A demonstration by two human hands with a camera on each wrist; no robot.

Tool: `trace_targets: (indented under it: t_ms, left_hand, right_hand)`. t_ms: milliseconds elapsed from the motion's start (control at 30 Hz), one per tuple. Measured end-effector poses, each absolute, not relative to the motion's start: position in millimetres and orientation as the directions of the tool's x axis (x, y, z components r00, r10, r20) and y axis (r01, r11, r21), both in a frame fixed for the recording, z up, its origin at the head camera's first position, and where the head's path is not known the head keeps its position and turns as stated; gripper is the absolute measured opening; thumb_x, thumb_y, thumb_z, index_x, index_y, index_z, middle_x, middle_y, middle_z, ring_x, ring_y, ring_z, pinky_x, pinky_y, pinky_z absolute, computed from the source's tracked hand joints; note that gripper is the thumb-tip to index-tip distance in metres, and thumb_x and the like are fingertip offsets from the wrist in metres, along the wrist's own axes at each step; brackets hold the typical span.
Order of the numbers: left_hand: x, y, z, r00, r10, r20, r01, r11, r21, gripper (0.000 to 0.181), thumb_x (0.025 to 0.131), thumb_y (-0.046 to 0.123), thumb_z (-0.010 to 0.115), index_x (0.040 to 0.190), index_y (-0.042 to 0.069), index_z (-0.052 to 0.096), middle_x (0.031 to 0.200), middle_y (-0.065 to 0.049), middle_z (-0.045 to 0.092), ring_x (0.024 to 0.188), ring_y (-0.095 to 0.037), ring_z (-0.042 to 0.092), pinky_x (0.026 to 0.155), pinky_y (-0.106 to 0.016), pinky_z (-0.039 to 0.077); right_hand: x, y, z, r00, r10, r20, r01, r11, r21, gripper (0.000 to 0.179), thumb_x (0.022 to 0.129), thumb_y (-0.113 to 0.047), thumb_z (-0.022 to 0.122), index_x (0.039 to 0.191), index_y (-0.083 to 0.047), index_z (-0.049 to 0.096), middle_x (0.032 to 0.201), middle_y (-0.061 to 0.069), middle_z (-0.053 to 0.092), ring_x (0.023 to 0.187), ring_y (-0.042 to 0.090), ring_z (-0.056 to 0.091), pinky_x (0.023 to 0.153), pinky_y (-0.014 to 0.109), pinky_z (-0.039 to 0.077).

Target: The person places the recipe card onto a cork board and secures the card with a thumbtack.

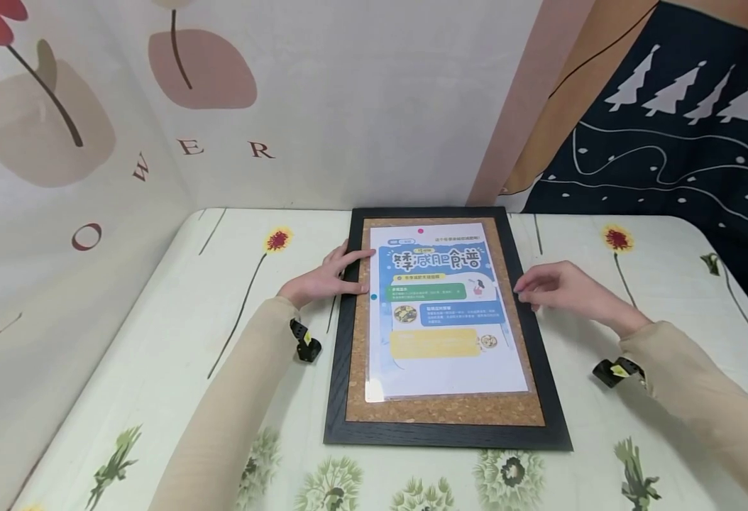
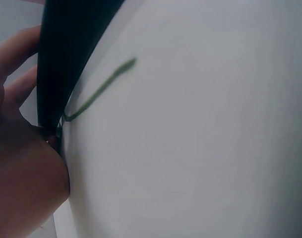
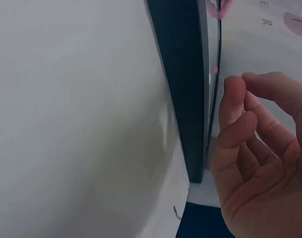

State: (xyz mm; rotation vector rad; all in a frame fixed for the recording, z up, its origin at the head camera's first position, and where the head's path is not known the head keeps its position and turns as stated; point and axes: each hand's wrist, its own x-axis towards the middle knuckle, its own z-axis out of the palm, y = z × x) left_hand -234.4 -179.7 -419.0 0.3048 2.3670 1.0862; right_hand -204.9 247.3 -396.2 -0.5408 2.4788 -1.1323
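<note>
A black-framed cork board (image 1: 447,410) lies on the table with a printed sheet (image 1: 438,369) on its cork, blue at the top with green, blue and yellow blocks. A red pin (image 1: 421,231) sits at the sheet's top edge and a teal pin (image 1: 374,297) at its left edge. My left hand (image 1: 323,280) reaches over the frame's left side, thumb close to the teal pin, index fingertip at the sheet's edge. Beside the frame's right side, my right hand (image 1: 562,289) is loosely bent, its fingertips together; nothing shows between them in the right wrist view.
A flower-printed cloth (image 1: 176,397) covers the table. Behind it hangs a pale printed curtain (image 1: 361,106), and a dark cloth with white trees (image 1: 680,156) hangs at the right. Small black cameras are worn at both wrists.
</note>
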Motion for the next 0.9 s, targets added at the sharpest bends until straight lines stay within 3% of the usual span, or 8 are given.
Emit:
trace_targets:
  t_ms: [467, 900]
  left_hand:
    - [-233, -180, -418, -0.844, 0.403, -0.354, -0.004, 0.655, 0.755, 0.077, 0.087, 0.036, 0.07, 0.152, 0.034, 0.029, 0.159, -0.004, -0.016, 0.144, -0.028, -0.016, 0.107, -0.066, 0.005]
    - [-233, -180, -418, -0.843, 0.395, -0.365, -0.025, 0.649, 0.76, 0.077, 0.086, 0.038, 0.07, 0.152, 0.036, 0.03, 0.159, -0.004, -0.017, 0.144, -0.027, -0.016, 0.108, -0.065, 0.006]
  right_hand:
    - [-203, 228, -397, -0.782, -0.603, -0.154, -0.236, 0.516, -0.823, 0.015, 0.09, -0.005, 0.067, 0.104, 0.001, 0.069, 0.103, 0.012, 0.067, 0.077, 0.021, 0.063, 0.071, 0.028, 0.052]
    - [-197, 208, -401, -0.703, -0.702, -0.108, -0.342, 0.468, -0.815, 0.01, 0.088, -0.008, 0.07, 0.098, -0.004, 0.071, 0.097, 0.005, 0.068, 0.075, 0.019, 0.058, 0.068, 0.026, 0.048]
